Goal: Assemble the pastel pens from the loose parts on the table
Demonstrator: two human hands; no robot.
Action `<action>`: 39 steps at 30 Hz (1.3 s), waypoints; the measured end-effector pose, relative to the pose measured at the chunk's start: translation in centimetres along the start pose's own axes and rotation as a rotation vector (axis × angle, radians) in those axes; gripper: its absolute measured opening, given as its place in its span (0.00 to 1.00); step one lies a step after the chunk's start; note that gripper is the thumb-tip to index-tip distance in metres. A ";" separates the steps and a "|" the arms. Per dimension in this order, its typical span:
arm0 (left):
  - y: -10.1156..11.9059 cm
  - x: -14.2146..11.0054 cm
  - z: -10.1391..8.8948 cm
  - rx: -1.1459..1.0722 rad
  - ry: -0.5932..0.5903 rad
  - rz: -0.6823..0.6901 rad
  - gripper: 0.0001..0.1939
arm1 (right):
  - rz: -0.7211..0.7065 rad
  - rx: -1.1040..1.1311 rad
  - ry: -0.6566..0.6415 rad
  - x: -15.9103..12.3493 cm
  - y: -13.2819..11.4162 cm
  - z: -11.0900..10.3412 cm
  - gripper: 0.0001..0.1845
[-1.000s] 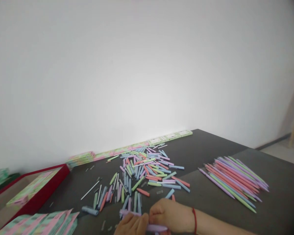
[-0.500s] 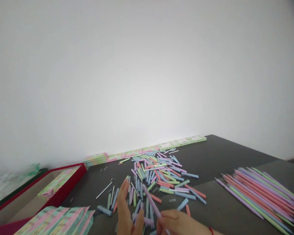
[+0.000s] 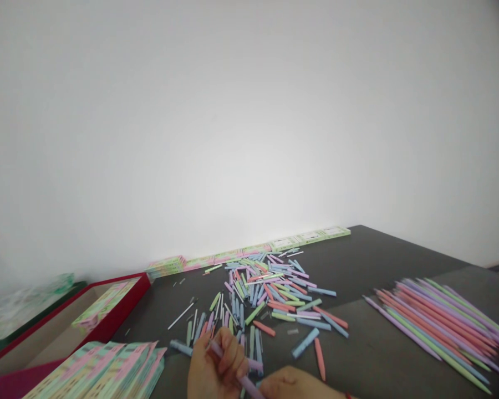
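Low in the view, a slim purple pen (image 3: pixel 249 386) runs slantwise between my two hands. The fingers of my left hand (image 3: pixel 219 363) are curled round its upper part. My right hand (image 3: pixel 299 383) pinches it near the lower end, where my fingers and the bottom edge hide part of it. Another purple pen piece (image 3: pixel 255 366) shows just behind the left hand. Beyond the hands spreads a loose pile of short pen parts (image 3: pixel 270 293) in blue, green, coral and purple, with thin white refills (image 3: pixel 181 316) among them.
Long pastel pens (image 3: pixel 441 327) lie bunched at the right of the dark table (image 3: pixel 382 255). At left are stacked printed packets (image 3: pixel 103 371) and a red-walled box (image 3: pixel 125 307) holding printed packs. Flat printed boxes (image 3: pixel 249 252) line the white wall. Crumpled clear plastic (image 3: pixel 33 305) lies far left.
My left hand, held with its fingers spread beside the purple pen, has closed round the pen's upper part. The pen and my right hand have moved slightly down. The view has shifted a little.
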State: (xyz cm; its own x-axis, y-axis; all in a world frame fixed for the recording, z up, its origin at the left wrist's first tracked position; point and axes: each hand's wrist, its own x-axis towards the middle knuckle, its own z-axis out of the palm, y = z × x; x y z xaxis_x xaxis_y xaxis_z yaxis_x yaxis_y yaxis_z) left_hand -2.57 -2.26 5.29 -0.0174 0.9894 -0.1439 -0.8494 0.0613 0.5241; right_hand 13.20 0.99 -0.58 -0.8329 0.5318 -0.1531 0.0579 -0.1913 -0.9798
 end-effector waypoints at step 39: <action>-1.9 2.3 -3.7 0.298 0.223 0.181 0.15 | 0.008 -0.567 0.161 -3.9 -3.2 -0.8 0.10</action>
State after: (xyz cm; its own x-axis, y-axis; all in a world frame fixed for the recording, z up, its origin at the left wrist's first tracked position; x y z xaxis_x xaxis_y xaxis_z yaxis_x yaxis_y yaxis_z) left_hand -2.95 -0.57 0.84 -0.2944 0.9370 -0.1881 -0.6327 -0.0436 0.7732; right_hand 16.71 0.13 3.01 -0.7398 0.6591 -0.1353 0.3861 0.2511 -0.8876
